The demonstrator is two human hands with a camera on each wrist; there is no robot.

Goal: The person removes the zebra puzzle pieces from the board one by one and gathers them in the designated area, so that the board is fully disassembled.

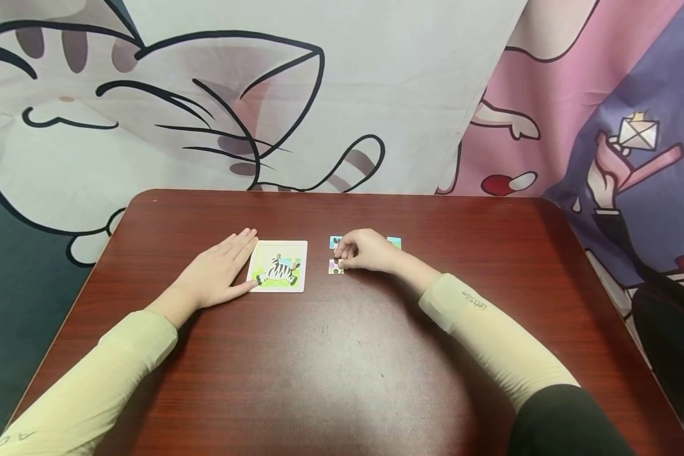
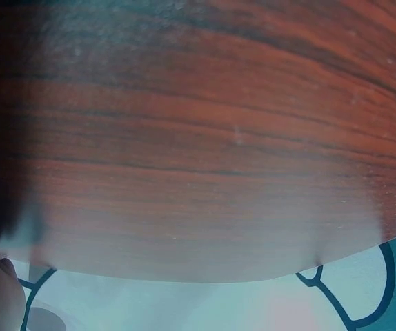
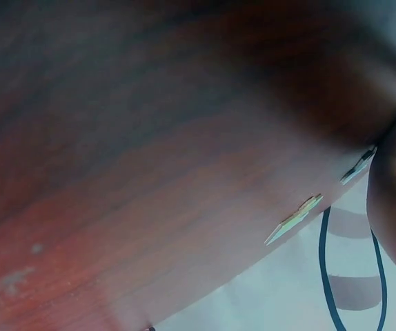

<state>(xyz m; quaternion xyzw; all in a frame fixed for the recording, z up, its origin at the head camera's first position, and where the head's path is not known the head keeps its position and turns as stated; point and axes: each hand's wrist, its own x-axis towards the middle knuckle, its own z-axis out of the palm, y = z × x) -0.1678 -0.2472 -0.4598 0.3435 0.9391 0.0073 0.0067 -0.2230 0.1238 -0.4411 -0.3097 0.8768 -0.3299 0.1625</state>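
The pink puzzle piece (image 1: 335, 269) lies on the reddish-brown tabletop (image 1: 342, 361), right at the fingertips of the right hand (image 1: 370, 251). The thumb and forefinger are bent toward each other with only a narrow gap, and their tips overlap the piece's upper right part; whether they pinch it or merely touch it cannot be told. The other fingers of that hand are curled in.

Just above the pink piece, on the far side of those fingers, sits a blue puzzle piece (image 1: 334, 242), partly hidden by the hand. A blue-and-green puzzle piece (image 1: 394, 241) lies to the right, beyond the back of the hand and clear of the fingers. The right wrist view shows two pieces edge-on near the hand, but not the fingertips' contact.

To the left of the pink piece, and apart from it, is the zebra puzzle board (image 1: 277, 287) with its white frame. The left hand (image 1: 213, 269) lies flat beside it, fingers straight and together, thumb spread away; fingertips and thumb meet the board's left edge, gripping nothing.
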